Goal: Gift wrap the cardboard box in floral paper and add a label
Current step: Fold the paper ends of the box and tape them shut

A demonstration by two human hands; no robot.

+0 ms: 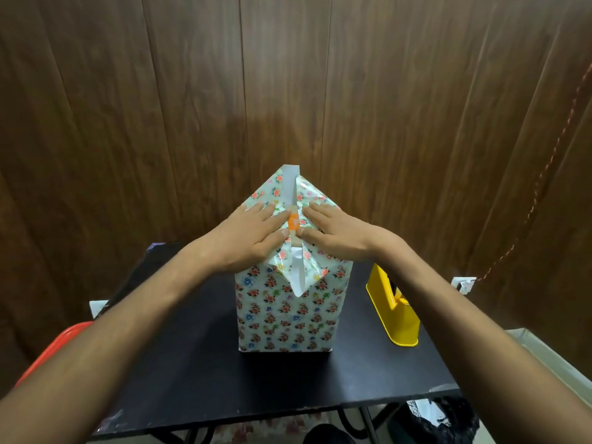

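The box (288, 315) stands upright in the middle of the black table (192, 363), covered in floral paper. On its top, two side flaps of the paper (278, 187) are folded inward and meet along a centre seam with white undersides showing. A gap in the seam shows a strip of cardboard with an orange patch (293, 224). My left hand (253, 235) lies flat on the left flap, fingers spread. My right hand (333, 233) lies flat on the right flap, thumb at the seam. A pointed flap end (298, 280) hangs over the near face.
A yellow tape dispenser (394, 312) stands on the table right of the box, under my right forearm. A red object (54, 350) sits off the table's left edge. A dark wood-panel wall rises close behind. A black bag (439, 421) lies on the floor at the right.
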